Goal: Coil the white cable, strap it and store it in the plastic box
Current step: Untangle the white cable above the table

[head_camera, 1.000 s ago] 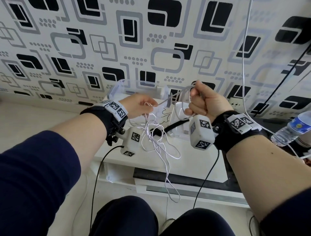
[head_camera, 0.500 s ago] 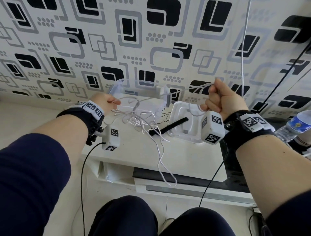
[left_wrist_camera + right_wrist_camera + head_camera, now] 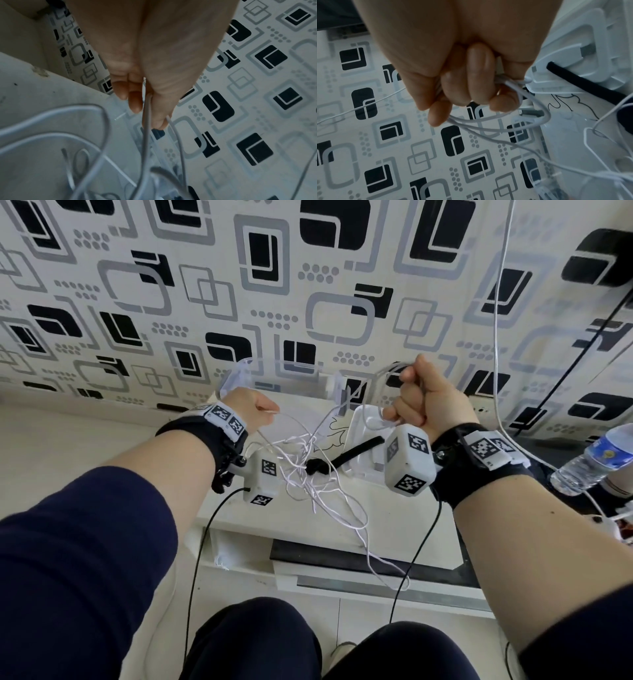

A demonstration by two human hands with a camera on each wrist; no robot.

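A thin white cable (image 3: 318, 474) lies in a loose tangle on the white table (image 3: 394, 518) between my hands, with one strand hanging over the front edge. My left hand (image 3: 255, 409) pinches a strand (image 3: 145, 115) between thumb and fingers. My right hand (image 3: 424, 402), raised to the right, grips a few small loops of the cable (image 3: 513, 121) in its fist. A black strap (image 3: 342, 458) lies on the table under the tangle. The clear plastic box (image 3: 284, 378) stands open against the wall behind my hands.
The box's white lid (image 3: 368, 440) lies on the table under my right hand. A water bottle (image 3: 596, 460) lies at the right. Another white cord (image 3: 496, 313) hangs down the patterned wall, beside a black one. My knees are below the table edge.
My left hand swung out left, drawing the cable through, then came partway back toward the middle. My right hand rose slightly and keeps its loops.
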